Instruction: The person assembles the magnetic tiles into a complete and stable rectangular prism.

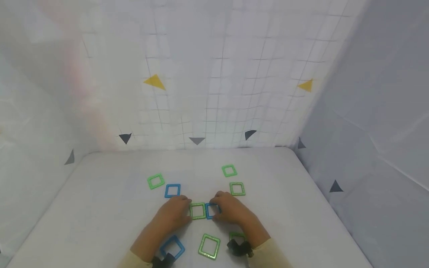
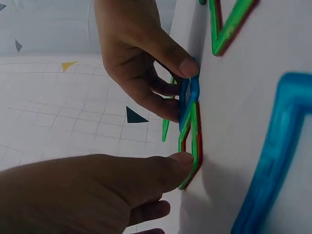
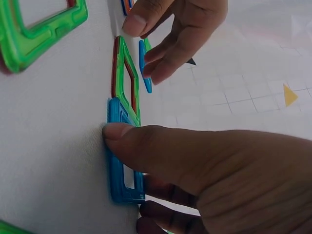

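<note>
Near the middle of the white table, a green square open-frame magnetic tile (image 1: pixel 198 218) lies edge to edge with a blue square magnetic tile (image 1: pixel 207 211). My left hand (image 1: pixel 174 212) is at the green tile's left side, thumb at the near corner and fingers at the far one. In the left wrist view its thumb overlaps the green tile (image 2: pixel 196 126). My right hand (image 1: pixel 232 210) grips the blue tile from the right. The right wrist view has that thumb on the blue tile (image 3: pixel 116 170), with fingers behind its far edge, partly hidden.
Beyond the hands lie another blue tile (image 1: pixel 172 185) and several green ones, including an upper right tile (image 1: pixel 237 183). Closer in are a blue tile (image 1: pixel 179 243), a green tile (image 1: pixel 201 245) and one partly covered by the right wrist camera (image 1: pixel 239 248). White sheets (image 1: pixel 187 123) enclose the table.
</note>
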The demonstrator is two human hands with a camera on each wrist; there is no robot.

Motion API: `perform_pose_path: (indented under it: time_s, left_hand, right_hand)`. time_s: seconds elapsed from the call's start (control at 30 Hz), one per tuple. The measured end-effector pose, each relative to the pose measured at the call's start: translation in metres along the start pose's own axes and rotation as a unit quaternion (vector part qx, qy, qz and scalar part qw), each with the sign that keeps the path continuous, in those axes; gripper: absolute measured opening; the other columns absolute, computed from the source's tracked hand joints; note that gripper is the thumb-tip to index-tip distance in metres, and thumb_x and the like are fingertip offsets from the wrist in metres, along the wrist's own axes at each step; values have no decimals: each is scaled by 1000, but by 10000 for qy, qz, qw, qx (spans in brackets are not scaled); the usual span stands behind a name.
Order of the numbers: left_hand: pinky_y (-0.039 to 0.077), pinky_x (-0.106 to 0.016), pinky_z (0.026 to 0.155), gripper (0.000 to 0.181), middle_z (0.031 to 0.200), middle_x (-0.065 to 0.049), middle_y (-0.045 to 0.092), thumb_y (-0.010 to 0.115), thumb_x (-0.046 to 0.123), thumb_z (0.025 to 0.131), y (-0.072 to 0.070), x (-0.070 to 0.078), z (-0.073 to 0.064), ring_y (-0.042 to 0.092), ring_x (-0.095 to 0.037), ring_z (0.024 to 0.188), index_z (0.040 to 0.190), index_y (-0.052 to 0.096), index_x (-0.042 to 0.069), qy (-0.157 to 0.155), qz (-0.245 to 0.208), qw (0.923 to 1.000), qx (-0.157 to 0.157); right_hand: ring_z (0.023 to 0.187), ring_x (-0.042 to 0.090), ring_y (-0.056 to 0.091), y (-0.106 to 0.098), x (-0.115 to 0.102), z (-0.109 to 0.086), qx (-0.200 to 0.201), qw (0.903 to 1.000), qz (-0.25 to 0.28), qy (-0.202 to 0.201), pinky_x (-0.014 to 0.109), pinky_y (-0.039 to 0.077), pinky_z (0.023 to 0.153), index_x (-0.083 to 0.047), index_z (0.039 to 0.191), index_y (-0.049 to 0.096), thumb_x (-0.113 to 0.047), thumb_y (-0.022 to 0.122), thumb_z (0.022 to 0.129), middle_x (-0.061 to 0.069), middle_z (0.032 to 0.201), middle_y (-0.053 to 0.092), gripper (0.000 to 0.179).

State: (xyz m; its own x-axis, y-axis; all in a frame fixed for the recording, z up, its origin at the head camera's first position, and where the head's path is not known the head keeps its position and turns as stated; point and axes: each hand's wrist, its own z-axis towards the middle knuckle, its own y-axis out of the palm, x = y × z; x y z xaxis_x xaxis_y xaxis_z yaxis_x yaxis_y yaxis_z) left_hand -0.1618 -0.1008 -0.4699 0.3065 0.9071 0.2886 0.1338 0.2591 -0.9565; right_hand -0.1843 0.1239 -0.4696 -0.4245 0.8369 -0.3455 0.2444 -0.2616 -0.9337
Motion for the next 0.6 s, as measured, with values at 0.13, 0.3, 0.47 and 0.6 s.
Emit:
perform_pose_path:
  time_s: [0.13, 0.3, 0.47, 0.6]
  left_hand:
    - [38, -43, 99, 50, 122, -2, 55, 69, 39, 76, -8, -6, -7, 46, -25, 119, 119, 57, 16, -244, -8, 9997, 53]
    - [34, -46, 102, 52, 130, -7, 50, 67, 41, 77, -13, -14, -11, 40, -29, 125, 121, 55, 15, -649, -100, 9978, -131]
    - [40, -45, 97, 58, 122, -4, 54, 72, 44, 72, -11, -20, -16, 48, -25, 115, 119, 56, 16, -969, -62, 9949, -285]
    - [47, -39, 83, 54, 100, 1, 59, 74, 43, 68, -9, -22, -17, 51, -18, 91, 111, 59, 14, -984, 90, 9948, -239]
  right_hand:
    - [85, 6, 50, 0, -2, 1, -105, 9998, -7, 182, 29, 47, 83, -24, 114, 62, -36, 75, 70, -9, 101, 57, 46]
    - [83, 6, 49, -1, -2, 0, -91, 9998, 7, 169, 29, 47, 82, -23, 113, 62, -35, 74, 71, -9, 100, 56, 46]
    - [82, 6, 48, -2, -3, -1, -85, 9999, 103, 107, 28, 47, 80, -22, 111, 63, -34, 75, 70, -9, 98, 56, 45]
    - [83, 5, 48, -1, -3, -1, -115, 9997, 88, 175, 28, 47, 81, -23, 111, 63, -34, 75, 70, -10, 99, 56, 45]
